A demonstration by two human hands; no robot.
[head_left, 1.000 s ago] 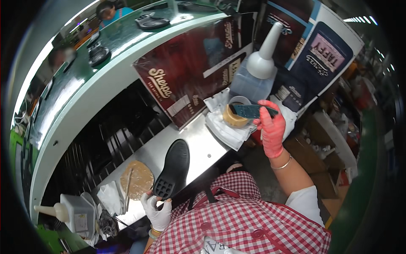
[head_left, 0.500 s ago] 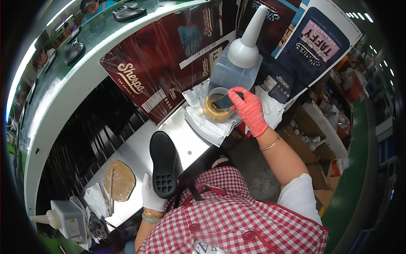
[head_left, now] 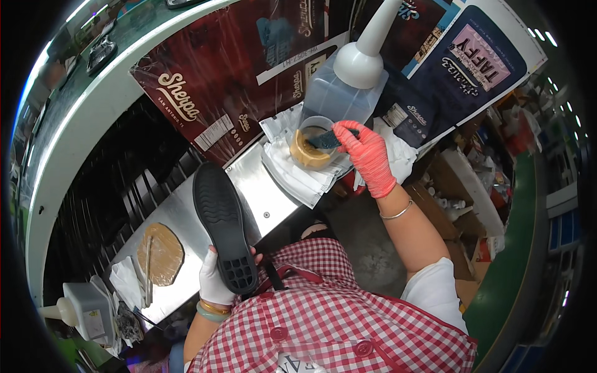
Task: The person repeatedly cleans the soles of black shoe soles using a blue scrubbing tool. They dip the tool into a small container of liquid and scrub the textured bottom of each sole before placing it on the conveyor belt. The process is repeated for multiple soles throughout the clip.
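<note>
Dark red printed panel (head_left: 227,68) ahead of left hand (head_left: 216,287): cream script, white label strip. White-gloved left curled round heel of black shoe sole (head_left: 217,205); tread faces camera more squarely than 0.5 s ago. Red-gloved right hand (head_left: 365,156) pinching dark green brush (head_left: 334,139), tip in cup (head_left: 301,155). Bare metal bench (head_left: 264,193) ahead-right of left; front edge partly behind sole.

Items around my tabletop (head_left: 264,196)
A slim rod (head_left: 148,276) lies across a tan disc (head_left: 168,255) to my left; a dark red panel (head_left: 227,74) stands behind, a navy panel (head_left: 459,74) at right.
</note>
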